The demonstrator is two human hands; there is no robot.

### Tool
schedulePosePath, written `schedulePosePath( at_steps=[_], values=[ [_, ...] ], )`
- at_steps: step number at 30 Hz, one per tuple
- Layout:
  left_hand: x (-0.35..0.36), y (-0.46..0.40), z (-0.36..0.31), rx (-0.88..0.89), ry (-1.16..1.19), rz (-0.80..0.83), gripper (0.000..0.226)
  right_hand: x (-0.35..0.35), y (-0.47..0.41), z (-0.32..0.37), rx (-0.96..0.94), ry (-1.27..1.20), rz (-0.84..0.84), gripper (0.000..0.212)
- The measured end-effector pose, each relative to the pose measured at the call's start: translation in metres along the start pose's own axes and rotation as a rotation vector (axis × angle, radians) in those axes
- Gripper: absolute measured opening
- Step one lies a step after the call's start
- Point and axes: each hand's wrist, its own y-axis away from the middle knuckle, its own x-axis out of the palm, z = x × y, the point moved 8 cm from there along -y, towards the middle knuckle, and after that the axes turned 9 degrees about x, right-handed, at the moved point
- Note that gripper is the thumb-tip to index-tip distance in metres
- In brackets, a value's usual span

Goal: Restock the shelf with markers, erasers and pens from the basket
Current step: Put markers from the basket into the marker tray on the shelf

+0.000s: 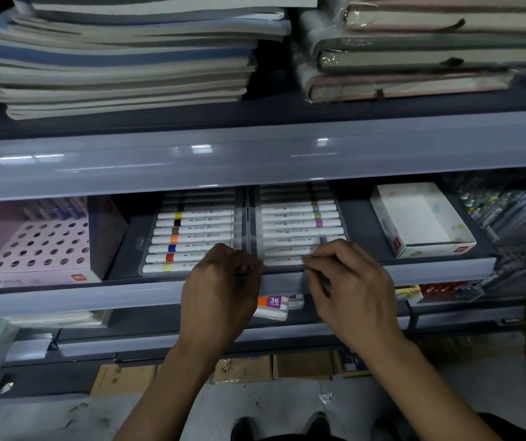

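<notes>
Two clear plastic cases of white acrylic markers lie side by side on the middle grey shelf: the left case and the right case. My left hand is at the front right corner of the left case, fingers curled around a thin dark pen-like item. My right hand pinches the front edge of the right case, with its thumb and fingers on the clear lid. The basket is out of view.
A pink holed pen stand sits at the left, an open white box at the right, pens beyond it. A "36 colors" marker pack lies on the shelf below. Notebooks are stacked above. Cardboard boxes stand on the floor.
</notes>
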Motion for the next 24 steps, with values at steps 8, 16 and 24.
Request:
schedulePosePath(
  at_steps=[8,16,24],
  values=[
    [-0.002,0.002,-0.001,-0.016,-0.004,-0.002,0.011,0.004,0.005,0.002,0.034,0.029,-0.032,0.018],
    [-0.013,0.019,0.005,-0.053,0.036,-0.059,0.015,0.002,0.013,0.014,-0.005,-0.094,-0.057,0.022],
    [-0.035,0.067,0.019,-0.201,-0.186,-0.019,0.013,0.059,0.034,0.074,-0.202,-0.284,0.243,0.015]
  ],
)
